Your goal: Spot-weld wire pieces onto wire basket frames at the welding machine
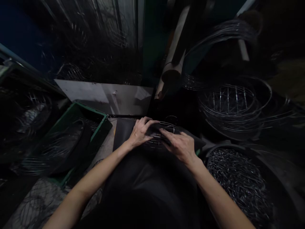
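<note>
A round frame of thin shiny wire point(157, 137) lies over the dark apron point(147, 178) on my lap, held between both hands. My left hand point(140, 133) is closed on its left side, with the thumb below and the fingers over the upper rim. From the right, my right hand point(182, 145) grips the same wire frame, its fingers bent over the near wires. A small wire loop stands up beside the right fingertips. The dim light hides part of the frame, and I cannot make out any smaller piece between the fingers.
At the right stands a round tub point(214, 149) full of small bent metal pieces point(238, 181). Behind it are stacked wire rings and grids point(228, 111). A green crate point(78, 106) with wire parts is at the left. A pale panel point(95, 95) and a pole point(175, 54) rise ahead.
</note>
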{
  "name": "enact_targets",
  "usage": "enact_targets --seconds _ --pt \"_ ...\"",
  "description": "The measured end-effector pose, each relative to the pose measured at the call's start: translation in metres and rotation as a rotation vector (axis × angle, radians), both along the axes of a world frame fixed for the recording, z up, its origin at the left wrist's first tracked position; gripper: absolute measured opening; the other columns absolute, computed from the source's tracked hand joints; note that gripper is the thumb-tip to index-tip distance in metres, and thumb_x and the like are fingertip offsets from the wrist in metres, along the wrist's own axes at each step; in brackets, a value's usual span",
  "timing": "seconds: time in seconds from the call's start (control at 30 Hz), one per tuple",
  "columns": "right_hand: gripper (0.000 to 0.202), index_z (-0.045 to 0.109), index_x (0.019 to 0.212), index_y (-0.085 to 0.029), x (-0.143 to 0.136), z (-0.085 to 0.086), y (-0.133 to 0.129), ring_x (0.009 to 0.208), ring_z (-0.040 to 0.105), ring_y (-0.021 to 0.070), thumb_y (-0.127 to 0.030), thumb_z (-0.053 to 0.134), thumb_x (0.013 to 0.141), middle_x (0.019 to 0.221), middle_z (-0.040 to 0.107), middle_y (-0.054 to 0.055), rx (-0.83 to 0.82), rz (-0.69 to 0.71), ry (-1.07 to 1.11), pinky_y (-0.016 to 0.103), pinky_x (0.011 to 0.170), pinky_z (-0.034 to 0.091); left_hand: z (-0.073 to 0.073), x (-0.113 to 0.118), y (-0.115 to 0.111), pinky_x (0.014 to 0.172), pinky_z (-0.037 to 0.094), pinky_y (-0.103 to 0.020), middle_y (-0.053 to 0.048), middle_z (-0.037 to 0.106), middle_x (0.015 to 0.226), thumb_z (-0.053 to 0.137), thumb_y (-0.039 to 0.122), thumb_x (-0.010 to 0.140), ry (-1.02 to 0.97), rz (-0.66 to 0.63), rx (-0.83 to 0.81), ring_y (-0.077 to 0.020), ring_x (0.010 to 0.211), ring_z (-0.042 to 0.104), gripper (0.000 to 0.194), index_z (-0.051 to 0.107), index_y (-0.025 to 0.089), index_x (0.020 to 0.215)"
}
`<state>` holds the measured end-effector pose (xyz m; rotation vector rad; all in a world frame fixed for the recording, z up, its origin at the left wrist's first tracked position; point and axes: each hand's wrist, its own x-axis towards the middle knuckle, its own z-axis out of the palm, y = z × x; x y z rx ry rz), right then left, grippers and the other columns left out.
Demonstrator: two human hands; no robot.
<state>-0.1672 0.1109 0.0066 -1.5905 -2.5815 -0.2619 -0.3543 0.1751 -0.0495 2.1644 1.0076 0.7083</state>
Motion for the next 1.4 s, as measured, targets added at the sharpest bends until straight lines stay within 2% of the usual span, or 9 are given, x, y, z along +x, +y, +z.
enact_targets --seconds 0.17,0.27,0.43,0.57,0.77,0.97,1.17,1.4 --pt "0.026 0.063 0.109 -0.024 -0.002 -0.004 0.000 0.066 0.064 0.0097 -0.029 0.057 0.084 0.093 0.072 -0.003 0.032 0.036 0.065 0.027 0.062 0.034 0.004 0.003 -0.002 0.086 0.038 -0.038 -0.009 0.053 0.111 0.066 0.032 0.073 0.009 0.006 -0.024 -0.0257 0.103 0.051 0.050 0.051 0.021 0.119" --pt "0.020 0.066 0.102 -0.025 -0.002 -0.005 -0.002 0.064 0.063 0.0088 -0.029 0.058 0.084 0.089 0.073 -0.004 0.066 0.026 0.081 0.027 0.062 0.032 0.000 0.003 -0.004 0.088 0.037 -0.039 -0.008 0.054 0.112 0.063 0.030 0.074 0.011 0.016 -0.022 -0.0251 0.104 0.051 0.046 0.050 0.020 0.118" --pt "0.024 0.064 0.108 -0.026 -0.004 -0.015 -0.009 0.067 0.060 0.0085 -0.031 0.056 0.085 0.105 0.069 -0.005 0.099 -0.016 0.053 0.029 0.064 0.032 -0.014 -0.003 -0.005 0.092 0.036 -0.040 -0.009 0.052 0.117 0.067 0.033 0.072 0.006 -0.001 -0.025 -0.0258 0.108 0.049 0.053 0.048 0.022 0.120" --pt "0.025 0.066 0.108 -0.021 -0.013 -0.016 -0.014 0.062 0.055 0.0086 -0.025 0.053 0.087 0.113 0.065 -0.001 0.221 0.013 0.031 0.030 0.062 0.032 -0.015 -0.011 -0.006 0.092 0.036 -0.041 -0.009 0.052 0.116 0.067 0.032 0.073 -0.040 0.021 0.005 -0.0260 0.108 0.049 0.051 0.048 0.022 0.119" --pt "0.027 0.066 0.109 -0.018 -0.017 -0.012 -0.011 0.060 0.052 0.0085 -0.015 0.055 0.085 0.109 0.067 0.004 0.346 0.084 0.052 0.029 0.058 0.031 -0.009 -0.014 -0.004 0.087 0.039 -0.039 -0.008 0.053 0.109 0.068 0.031 0.071 -0.134 0.087 0.095 -0.0257 0.102 0.052 0.048 0.051 0.022 0.115" --pt "0.028 0.065 0.110 -0.015 -0.011 -0.021 -0.005 0.058 0.050 0.0073 -0.015 0.059 0.082 0.118 0.061 0.003 0.423 0.141 0.059 0.029 0.055 0.030 -0.019 -0.011 0.001 0.084 0.040 -0.039 -0.010 0.051 0.109 0.064 0.027 0.075 -0.163 0.082 0.188 -0.0249 0.102 0.052 0.045 0.045 0.020 0.116" --pt "0.026 0.067 0.107 -0.016 -0.009 -0.025 0.003 0.057 0.050 0.0067 -0.014 0.061 0.082 0.114 0.064 0.003 0.447 0.167 0.061 0.028 0.055 0.030 -0.030 -0.008 0.008 0.082 0.041 -0.039 -0.009 0.052 0.107 0.065 0.029 0.074 -0.266 0.098 0.185 -0.0237 0.097 0.053 0.044 0.042 0.021 0.111" --pt "0.023 0.068 0.103 -0.019 -0.006 -0.017 0.010 0.054 0.050 0.0055 -0.013 0.060 0.082 0.109 0.067 0.002 0.432 0.211 0.073 0.029 0.054 0.031 -0.024 -0.005 0.008 0.083 0.041 -0.038 -0.008 0.054 0.107 0.067 0.023 0.069 -0.276 0.122 0.179 -0.0239 0.099 0.054 0.051 0.041 0.022 0.113"
